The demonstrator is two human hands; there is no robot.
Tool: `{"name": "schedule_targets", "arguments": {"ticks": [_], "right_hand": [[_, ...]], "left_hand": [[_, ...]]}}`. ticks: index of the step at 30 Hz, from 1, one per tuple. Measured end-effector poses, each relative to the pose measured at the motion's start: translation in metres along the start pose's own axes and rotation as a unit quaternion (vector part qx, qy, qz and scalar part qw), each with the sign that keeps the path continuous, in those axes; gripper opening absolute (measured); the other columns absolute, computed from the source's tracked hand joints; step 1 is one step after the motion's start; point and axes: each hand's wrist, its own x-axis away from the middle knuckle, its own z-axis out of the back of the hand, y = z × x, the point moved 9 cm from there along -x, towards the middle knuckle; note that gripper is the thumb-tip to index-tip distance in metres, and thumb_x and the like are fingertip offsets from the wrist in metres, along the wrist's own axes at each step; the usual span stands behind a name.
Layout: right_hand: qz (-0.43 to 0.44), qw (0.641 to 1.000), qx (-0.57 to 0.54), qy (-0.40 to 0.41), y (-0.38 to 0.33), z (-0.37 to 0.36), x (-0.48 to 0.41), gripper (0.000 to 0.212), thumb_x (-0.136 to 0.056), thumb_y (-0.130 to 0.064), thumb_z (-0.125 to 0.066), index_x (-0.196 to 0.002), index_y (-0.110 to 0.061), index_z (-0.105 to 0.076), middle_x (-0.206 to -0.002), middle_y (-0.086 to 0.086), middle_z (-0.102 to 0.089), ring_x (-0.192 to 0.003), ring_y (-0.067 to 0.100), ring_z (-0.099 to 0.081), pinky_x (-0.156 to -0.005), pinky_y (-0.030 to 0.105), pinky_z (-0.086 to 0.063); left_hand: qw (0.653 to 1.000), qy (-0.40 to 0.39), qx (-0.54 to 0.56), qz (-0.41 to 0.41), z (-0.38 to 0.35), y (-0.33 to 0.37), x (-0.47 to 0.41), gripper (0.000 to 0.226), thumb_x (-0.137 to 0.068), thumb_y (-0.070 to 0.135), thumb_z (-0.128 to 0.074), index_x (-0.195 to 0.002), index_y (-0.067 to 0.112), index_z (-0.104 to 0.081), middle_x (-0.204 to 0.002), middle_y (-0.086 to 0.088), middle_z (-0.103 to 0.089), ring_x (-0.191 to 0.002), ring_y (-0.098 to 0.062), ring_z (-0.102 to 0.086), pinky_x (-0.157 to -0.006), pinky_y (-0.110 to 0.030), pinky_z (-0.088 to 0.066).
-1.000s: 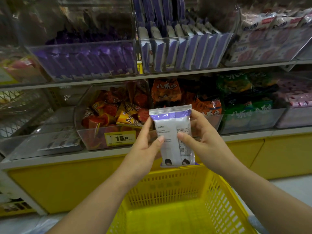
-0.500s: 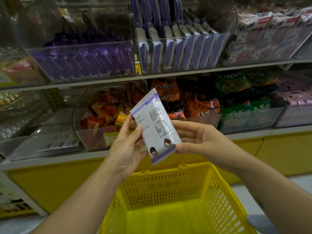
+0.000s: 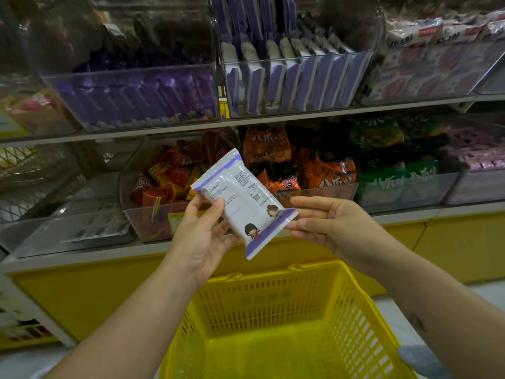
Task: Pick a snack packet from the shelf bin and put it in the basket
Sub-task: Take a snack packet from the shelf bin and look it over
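Note:
A white snack packet (image 3: pixel 243 199) with purple ends and small cartoon figures is tilted, its top toward the upper left. My left hand (image 3: pixel 203 233) holds it from below, thumb on its front. My right hand (image 3: pixel 328 222) pinches the packet's lower right purple edge between thumb and fingers. Both hands hover above a yellow plastic basket (image 3: pixel 276 307), which has nothing in it. The clear upper-shelf bin (image 3: pixel 295 77) holds several matching white-and-purple packets standing upright.
Other clear bins line two shelves: dark purple packets (image 3: pixel 136 97) upper left, red-orange snacks (image 3: pixel 166 184) behind my left hand, orange packets (image 3: pixel 317 170), green packets (image 3: pixel 396 160) and pink ones (image 3: pixel 478 162) to the right. A yellow shelf base (image 3: pixel 90 291) runs below.
The packet went from upright to tilted leftward. My right hand slid from its side to its lower right edge. Both hands stayed over the basket.

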Motion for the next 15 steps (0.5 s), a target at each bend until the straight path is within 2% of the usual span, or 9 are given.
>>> {"name": "schedule_targets", "arguments": {"ticks": [4,6,8,12,15], "right_hand": [[-0.008,1.0,-0.003,0.001,0.003,0.001,0.0,0.037,-0.082,0.006,-0.065,-0.114,-0.01,-0.061,-0.098,0.009,-0.076,-0.091,0.021,-0.073,-0.069,0.022,-0.058],[-0.007,1.0,0.011,0.004,0.005,0.001,0.0,0.049,-0.07,-0.007,-0.075,-0.117,-0.011,-0.062,-0.101,0.009,-0.075,-0.093,0.02,-0.073,-0.071,0.024,-0.058],[-0.017,1.0,0.012,0.002,0.01,-0.002,-0.001,0.056,-0.064,-0.016,-0.076,-0.118,-0.013,-0.062,-0.103,0.008,-0.074,-0.092,0.018,-0.073,-0.07,0.025,-0.058],[-0.068,0.996,-0.033,-0.04,0.028,-0.016,-0.001,0.041,-0.07,-0.023,-0.071,-0.111,-0.018,-0.068,-0.104,0.006,-0.074,-0.086,0.016,-0.071,-0.068,0.027,-0.058],[-0.11,0.988,-0.074,-0.075,0.038,-0.022,0.0,0.035,-0.074,-0.022,-0.069,-0.108,-0.016,-0.072,-0.108,0.009,-0.073,-0.087,0.016,-0.071,-0.067,0.026,-0.057]], "left_hand": [[1.0,0.012,0.003,-0.011,0.0,0.002,0.001,0.039,-0.095,0.009,-0.054,-0.131,0.024,-0.049,-0.115,-0.008,-0.069,-0.101,-0.025,-0.068,-0.059,-0.043,-0.06],[1.0,0.006,0.014,-0.014,-0.003,0.002,0.002,0.044,-0.092,0.006,-0.057,-0.131,0.023,-0.047,-0.109,-0.006,-0.072,-0.097,-0.024,-0.071,-0.058,-0.042,-0.059],[1.0,-0.013,0.018,-0.016,-0.01,0.002,0.004,0.053,-0.084,0.005,-0.063,-0.132,0.021,-0.045,-0.107,-0.006,-0.073,-0.097,-0.024,-0.072,-0.059,-0.043,-0.058],[0.997,-0.027,-0.056,-0.036,-0.021,0.004,0.011,0.068,-0.063,0.015,-0.074,-0.124,0.021,-0.045,-0.108,-0.004,-0.07,-0.089,-0.017,-0.073,-0.06,-0.038,-0.058],[0.988,-0.018,-0.123,-0.088,-0.021,0.015,0.013,0.054,-0.072,0.011,-0.076,-0.116,0.021,-0.048,-0.109,-0.003,-0.065,-0.083,-0.011,-0.073,-0.061,-0.032,-0.058]]}}
